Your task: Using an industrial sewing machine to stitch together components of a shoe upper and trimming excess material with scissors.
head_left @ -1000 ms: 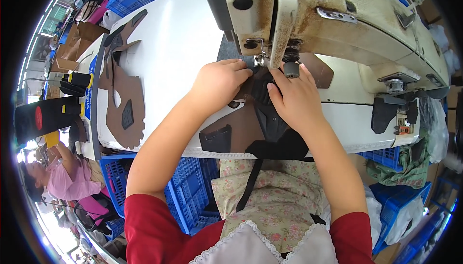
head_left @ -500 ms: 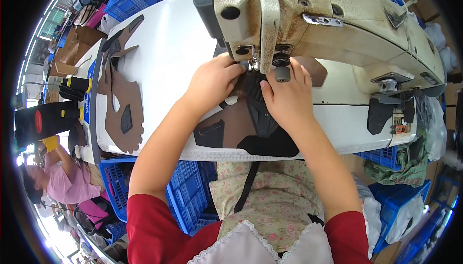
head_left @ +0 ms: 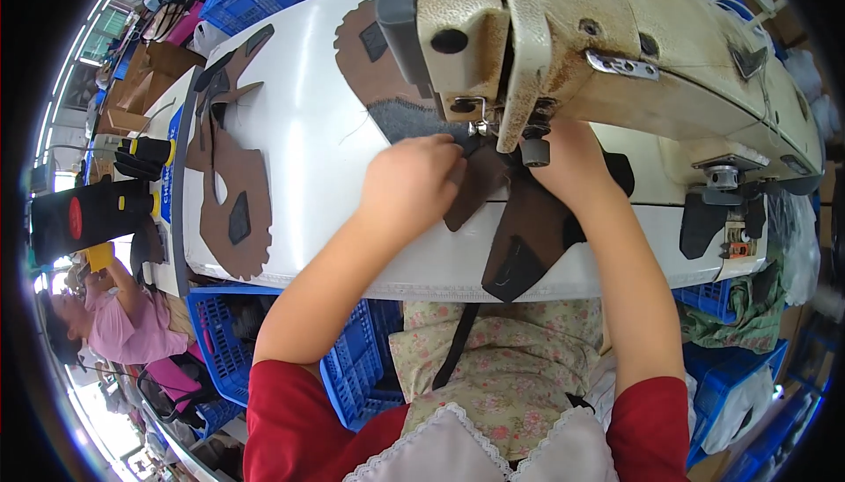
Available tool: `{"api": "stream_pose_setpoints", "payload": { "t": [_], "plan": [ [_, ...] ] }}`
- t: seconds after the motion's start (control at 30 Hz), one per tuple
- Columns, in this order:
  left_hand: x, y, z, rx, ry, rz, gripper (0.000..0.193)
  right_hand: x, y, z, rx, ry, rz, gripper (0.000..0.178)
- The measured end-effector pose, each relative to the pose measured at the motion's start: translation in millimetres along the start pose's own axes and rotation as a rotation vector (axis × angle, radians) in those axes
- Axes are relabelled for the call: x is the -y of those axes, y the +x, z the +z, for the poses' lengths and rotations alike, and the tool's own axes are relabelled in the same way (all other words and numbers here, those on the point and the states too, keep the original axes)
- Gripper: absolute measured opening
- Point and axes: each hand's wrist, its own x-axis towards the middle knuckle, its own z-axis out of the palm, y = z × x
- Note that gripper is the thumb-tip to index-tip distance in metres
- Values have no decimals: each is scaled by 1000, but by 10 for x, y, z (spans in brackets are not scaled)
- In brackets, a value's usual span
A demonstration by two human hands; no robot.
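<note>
A brown-and-black shoe upper lies under the needle of a cream sewing machine, one flap hanging over the table's front edge. Its toothed-edge part spreads out behind the needle, with a dark grey patch along it. Just left of the needle, my left hand is closed, its curled fingers gripping the upper's edge. My right hand rests on the upper to the right of the needle; the machine head and a grey knob hide most of its fingers.
A second brown upper lies at the left of the white table. Blue crates stand below the front edge. Black thread cones are on the left. A co-worker in pink sits beyond them.
The upper has been turned under the needle: its toothed part now shows behind, and a different flap points toward me. My left hand has curled and come slightly nearer; my right has moved right.
</note>
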Motion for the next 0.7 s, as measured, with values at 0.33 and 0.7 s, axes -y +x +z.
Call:
{"api": "stream_pose_setpoints", "payload": {
  "t": [0.33, 0.7],
  "plan": [
    [388, 191, 64, -47, -265, 80, 28, 856, -439, 351, -76, -110, -438, 31],
    [533, 228, 210, 67, 58, 84, 53, 608, -519, 354, -126, 6, -459, 29]
  ]
}}
